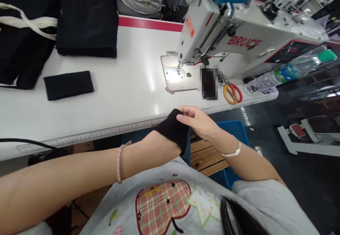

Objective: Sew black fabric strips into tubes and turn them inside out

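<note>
Black cloth, in front of sewing machine: pinched by right hand; left hand part-covered, grip not discernible; twisting could be caused by uneven tugging.

The right hand is pinching a black cloth that is covering the fingers of the left hand. Beyond the grip a sewing machine is standing; scissors are lying to the grip's right, a folded black piece farther to its left.
</note>
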Available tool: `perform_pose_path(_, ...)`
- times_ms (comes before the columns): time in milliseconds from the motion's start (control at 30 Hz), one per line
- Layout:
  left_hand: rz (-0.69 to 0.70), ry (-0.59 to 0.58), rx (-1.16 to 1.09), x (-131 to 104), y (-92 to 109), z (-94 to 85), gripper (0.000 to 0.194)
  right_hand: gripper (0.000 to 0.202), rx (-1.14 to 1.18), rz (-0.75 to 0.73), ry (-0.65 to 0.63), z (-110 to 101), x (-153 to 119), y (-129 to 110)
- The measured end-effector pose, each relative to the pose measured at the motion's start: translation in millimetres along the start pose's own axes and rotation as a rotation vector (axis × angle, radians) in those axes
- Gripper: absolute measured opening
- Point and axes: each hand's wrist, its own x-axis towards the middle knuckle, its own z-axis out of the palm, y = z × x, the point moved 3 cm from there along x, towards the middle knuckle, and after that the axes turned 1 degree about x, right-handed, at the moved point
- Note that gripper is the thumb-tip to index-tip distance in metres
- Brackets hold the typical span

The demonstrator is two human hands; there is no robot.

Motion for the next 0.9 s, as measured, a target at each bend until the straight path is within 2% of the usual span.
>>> perform_pose_path(67, 0.009, -0.063, -0.056, 3, -1, -7.0, 0.032, 0.043, 0.092, -0.085, 0.099, -11, -4, 11)
perform_pose_path(100, -0.044, -0.052, -0.104, 4, -3, -9.3, 0.033, 0.044, 0.117, -0.134, 0.145, -15, -6, 17)
perform_pose_path(200, -0.291, 0.097, -0.275, 4, -14, -8.1, 0.034, 0.047, 0.14, -0.285, 0.246, -18, -11, 28)
perform_pose_path(267, -0.383, 0.166, -0.381, 3, -18, -0.6, 0.035, 0.046, 0.107, -0.322, 0.283, -14, -14, 32)
perform_pose_path(400, -0.41, 0.22, -0.404, 4, -20, 11.7, 0.037, 0.045, 0.0, -0.331, 0.377, -9, -17, 37)
perform_pose_path(600, -0.408, 0.197, -0.328, 9, -16, 13.1, 0.037, 0.049, -0.082, -0.414, 0.507, -16, -18, 41)
perform_pose_path(700, -0.448, 0.177, -0.32, 12, -15, 10.2, 0.037, 0.046, -0.044, -0.406, 0.501, -16, -17, 40)
perform_pose_path(833, -0.515, 0.174, -0.294, 14, -17, 6.8, 0.036, 0.033, 0.09, -0.377, 0.362, -12, -13, 44)
perform_pose_path(900, -0.552, 0.19, -0.295, 14, -18, 5.9, 0.034, 0.023, 0.156, -0.375, 0.34, -11, -10, 51)
